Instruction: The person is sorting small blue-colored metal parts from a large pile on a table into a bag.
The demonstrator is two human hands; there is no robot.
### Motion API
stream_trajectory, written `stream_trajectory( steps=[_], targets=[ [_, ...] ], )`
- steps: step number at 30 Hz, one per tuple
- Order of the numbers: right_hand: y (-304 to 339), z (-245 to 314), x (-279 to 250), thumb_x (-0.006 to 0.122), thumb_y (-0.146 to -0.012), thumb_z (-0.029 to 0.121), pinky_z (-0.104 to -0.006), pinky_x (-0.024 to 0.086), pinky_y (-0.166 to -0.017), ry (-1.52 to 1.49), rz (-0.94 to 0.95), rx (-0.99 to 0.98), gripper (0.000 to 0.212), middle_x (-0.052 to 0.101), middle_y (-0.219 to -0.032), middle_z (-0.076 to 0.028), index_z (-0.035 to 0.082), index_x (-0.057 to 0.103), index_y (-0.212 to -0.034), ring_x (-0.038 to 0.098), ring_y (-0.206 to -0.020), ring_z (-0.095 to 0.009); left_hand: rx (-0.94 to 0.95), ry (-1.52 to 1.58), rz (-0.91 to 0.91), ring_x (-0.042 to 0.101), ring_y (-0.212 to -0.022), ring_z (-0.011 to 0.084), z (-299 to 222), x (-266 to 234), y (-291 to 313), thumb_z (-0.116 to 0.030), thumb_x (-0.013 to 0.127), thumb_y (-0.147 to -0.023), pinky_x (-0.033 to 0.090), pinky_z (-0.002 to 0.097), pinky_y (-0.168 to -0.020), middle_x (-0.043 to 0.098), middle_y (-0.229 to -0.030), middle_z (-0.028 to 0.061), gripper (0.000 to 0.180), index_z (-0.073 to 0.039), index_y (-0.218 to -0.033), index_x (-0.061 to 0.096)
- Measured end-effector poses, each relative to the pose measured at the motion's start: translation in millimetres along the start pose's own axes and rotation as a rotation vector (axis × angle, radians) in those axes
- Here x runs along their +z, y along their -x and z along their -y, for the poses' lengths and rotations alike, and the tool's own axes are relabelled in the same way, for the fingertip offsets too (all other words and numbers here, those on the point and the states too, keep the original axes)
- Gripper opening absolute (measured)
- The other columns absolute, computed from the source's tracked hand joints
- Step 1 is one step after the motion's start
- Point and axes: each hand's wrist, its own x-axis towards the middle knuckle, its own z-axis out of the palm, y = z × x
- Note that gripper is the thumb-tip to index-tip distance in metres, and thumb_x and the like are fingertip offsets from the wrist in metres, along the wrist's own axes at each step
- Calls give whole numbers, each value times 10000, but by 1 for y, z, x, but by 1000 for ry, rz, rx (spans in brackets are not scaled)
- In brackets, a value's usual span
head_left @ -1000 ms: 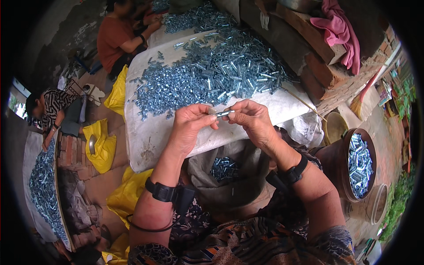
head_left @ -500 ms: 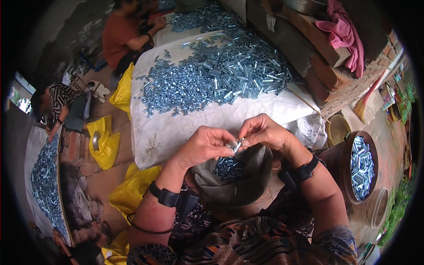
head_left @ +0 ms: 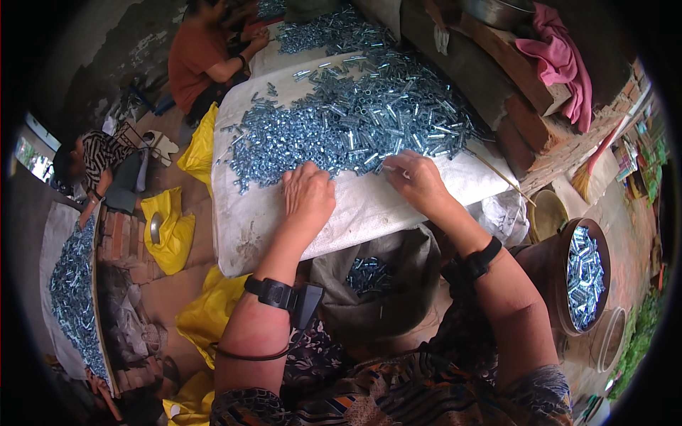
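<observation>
On a table covered with white sheeting [head_left: 355, 209], my left hand [head_left: 309, 193] reaches the near edge of a pile of short, shiny metal pieces [head_left: 284, 138]. Its fingers curl down among them, and the fingertips are hidden. Further right, my right hand [head_left: 418, 181] is at the near edge of the longer metal tubes [head_left: 405, 117], fingers drawn together. Whatever is between its fingertips is too small to make out. Below my hands, a dark cloth sack [head_left: 398, 312] sits open, with metal pieces [head_left: 369, 273] inside.
A brown bucket [head_left: 568, 284] full of metal tubes stands at right, beside a clear tub [head_left: 609, 337]. A thin stick [head_left: 497, 172] lies over the table's right edge. Yellow bags [head_left: 170, 234] lie at left. Co-workers [head_left: 202, 60] sit at far left, near other metal piles [head_left: 71, 277].
My hands were together over the sack, fingering a small metal piece. They have since moved apart and forward onto the near edge of the pile.
</observation>
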Motion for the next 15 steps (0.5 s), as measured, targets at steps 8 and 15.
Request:
stream_trajectory(
  steps=[8, 15],
  targets=[
    [-14, -14, 9, 627, -701, 70, -371, 482, -702, 491, -8, -216, 179, 572, -878, -78, 72, 656, -877, 590, -818, -266, 152, -184, -12, 505, -880, 270, -3, 19, -9, -113, 595, -758, 349, 404, -814, 554, -859, 111, 96, -26, -736, 629],
    [-15, -11, 25, 622, -721, 154, -390, 412, -809, 611, 53, -179, 151, 531, -905, -49, 124, 660, -865, 557, -918, -228, 211, -302, -18, 525, -880, 286, -1, 15, 0, -102, 562, -760, 352, 434, -814, 565, -854, 144, 94, -23, -808, 576]
  ],
)
